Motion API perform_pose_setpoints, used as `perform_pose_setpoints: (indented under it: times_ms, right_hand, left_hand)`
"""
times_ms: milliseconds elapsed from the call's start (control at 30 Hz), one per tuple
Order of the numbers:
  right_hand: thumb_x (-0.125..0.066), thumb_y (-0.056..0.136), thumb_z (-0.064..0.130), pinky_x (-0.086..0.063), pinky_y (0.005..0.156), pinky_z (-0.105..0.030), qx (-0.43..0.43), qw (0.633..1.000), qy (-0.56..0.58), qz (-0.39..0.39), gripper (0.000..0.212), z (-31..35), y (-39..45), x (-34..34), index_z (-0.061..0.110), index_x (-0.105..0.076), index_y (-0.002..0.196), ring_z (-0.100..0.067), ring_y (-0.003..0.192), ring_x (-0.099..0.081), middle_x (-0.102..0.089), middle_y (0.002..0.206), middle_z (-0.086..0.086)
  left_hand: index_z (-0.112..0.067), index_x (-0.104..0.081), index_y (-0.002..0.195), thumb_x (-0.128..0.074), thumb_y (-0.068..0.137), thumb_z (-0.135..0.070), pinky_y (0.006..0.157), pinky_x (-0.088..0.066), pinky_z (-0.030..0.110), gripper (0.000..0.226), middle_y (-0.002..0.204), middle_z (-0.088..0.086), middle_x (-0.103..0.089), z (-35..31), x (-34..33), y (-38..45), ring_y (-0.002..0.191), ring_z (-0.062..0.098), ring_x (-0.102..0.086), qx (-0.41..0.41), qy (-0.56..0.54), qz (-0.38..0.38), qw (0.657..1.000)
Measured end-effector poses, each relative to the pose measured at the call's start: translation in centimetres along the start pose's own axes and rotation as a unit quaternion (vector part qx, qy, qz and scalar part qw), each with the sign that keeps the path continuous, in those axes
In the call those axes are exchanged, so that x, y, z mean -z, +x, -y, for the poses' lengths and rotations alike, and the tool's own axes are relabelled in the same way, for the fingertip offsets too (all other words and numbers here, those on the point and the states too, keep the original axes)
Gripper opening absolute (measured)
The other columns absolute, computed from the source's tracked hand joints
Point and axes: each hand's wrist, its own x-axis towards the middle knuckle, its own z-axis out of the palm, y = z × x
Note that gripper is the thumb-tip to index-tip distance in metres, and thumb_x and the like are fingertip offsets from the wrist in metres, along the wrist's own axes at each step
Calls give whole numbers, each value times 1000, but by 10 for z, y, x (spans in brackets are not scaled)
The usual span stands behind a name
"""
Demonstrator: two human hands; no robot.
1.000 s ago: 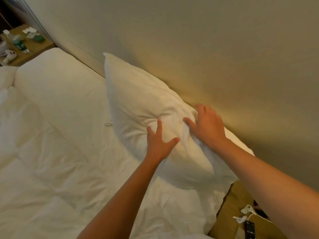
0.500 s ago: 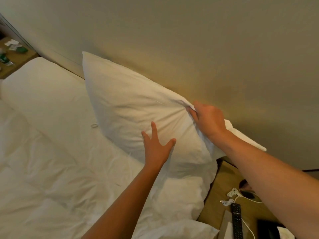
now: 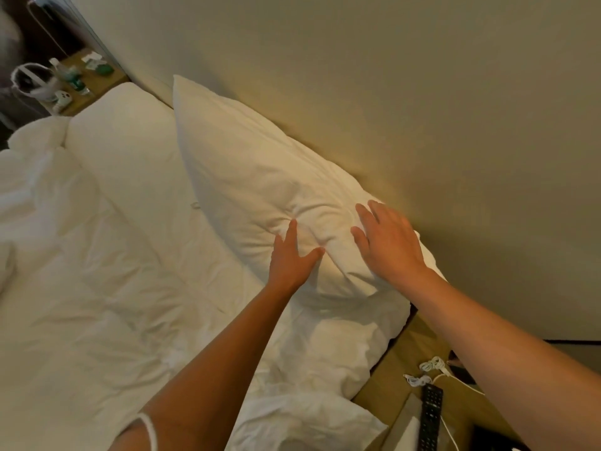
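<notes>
A white pillow point(image 3: 247, 177) leans against the beige wall at the head of the bed. My left hand point(image 3: 292, 258) lies flat on its lower front, fingers spread, and dents the fabric. My right hand point(image 3: 388, 242) presses with straight fingers on the pillow's right end, close to the wall. Neither hand holds anything. A second white pillow point(image 3: 120, 131) lies flat to the left of the upright one.
A rumpled white duvet point(image 3: 97, 304) covers the bed. At the lower right a wooden bedside table point(image 3: 387, 388) carries a black remote point(image 3: 431, 415) and white cables point(image 3: 432, 366). A far bedside table point(image 3: 91, 83) holds bottles and small items.
My right hand has let go of the pillow's top right edge and now lies flat on it. The pillow has sunk back lower against the wall. My left hand stays pressed on it.
</notes>
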Motion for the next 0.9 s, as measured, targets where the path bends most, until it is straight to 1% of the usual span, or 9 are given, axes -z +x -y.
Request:
perform_pose_setpoints:
  times_ms: [100, 167, 333, 467, 533, 667, 733, 867, 900]
  right_hand:
    - [-32, 109, 47, -21, 127, -45, 17, 999, -18, 29, 61, 6, -7, 4, 16, -32, 161, -28, 156, -24, -27, 170, -12]
    - [-35, 108, 45, -17, 128, -47, 27, 999, -27, 34, 62, 15, -16, 9, 14, -32, 161, -30, 158, -19, -22, 171, -14]
    - [-53, 103, 37, -24, 126, -51, 113, 993, -9, 34, 59, 61, -61, 17, 13, -41, 156, -33, 156, -25, -28, 169, -15]
    - [-52, 104, 43, -26, 125, -47, 205, 972, -15, 117, 65, 125, -112, -1, 14, -36, 160, -31, 156, -25, -28, 169, -12]
    - [-48, 105, 47, -28, 125, -43, 231, 959, -16, 164, 66, 166, -144, -16, 17, -33, 161, -28, 155, -29, -30, 168, -8]
    - [-48, 105, 50, -35, 120, -36, 305, 921, 1, 242, 63, 264, -217, -46, 22, -34, 160, -22, 148, -40, -41, 163, -1]
    - [-48, 104, 50, -38, 118, -36, 345, 901, -10, 263, 62, 318, -259, -62, 23, -36, 159, -21, 147, -42, -44, 161, -1]
    - [-49, 104, 50, -40, 115, -37, 437, 852, -37, 286, 61, 433, -359, -90, 24, -38, 158, -22, 144, -44, -47, 159, 0]
    - [-49, 104, 50, -41, 114, -37, 463, 837, -43, 290, 60, 462, -385, -97, 24, -39, 158, -22, 144, -45, -48, 158, 0]
  left_hand:
    - [-28, -23, 160, -65, 91, -57, 120, -34, 45, 86, 165, 5, -32, 6, 15, -24, 148, 30, -36, 3, -26, 23, 999]
    - [-27, -35, 157, -67, 91, -53, 117, -39, 49, 78, 162, 5, -39, 12, 29, -46, 143, 29, -43, 23, -64, 23, 997]
    - [-29, -49, 147, -67, 91, -51, 105, -49, 43, 63, 150, 5, -51, 53, 68, -128, 131, 25, -54, 99, -143, -22, 985]
    - [-27, -58, 137, -71, 90, -46, 98, -52, 38, 52, 137, 3, -58, 121, 96, -215, 121, 19, -58, 172, -203, -59, 962]
    - [-26, -61, 133, -71, 90, -47, 92, -51, 33, 49, 130, 1, -59, 162, 107, -267, 117, 17, -59, 210, -228, -86, 947]
    - [-23, -65, 126, -68, 93, -44, 91, -52, 30, 40, 122, 0, -64, 257, 123, -384, 109, 13, -62, 275, -260, -184, 907]
    - [-22, -65, 125, -66, 94, -45, 88, -51, 29, 39, 120, 0, -64, 307, 124, -448, 107, 14, -62, 313, -272, -218, 883]
    - [-23, -64, 122, -62, 94, -51, 72, -46, 23, 39, 116, -4, -60, 400, 118, -581, 94, 6, -59, 379, -340, -251, 823]
    - [-23, -64, 122, -61, 95, -52, 72, -46, 24, 40, 116, -5, -59, 422, 117, -612, 94, 6, -58, 394, -355, -260, 807]
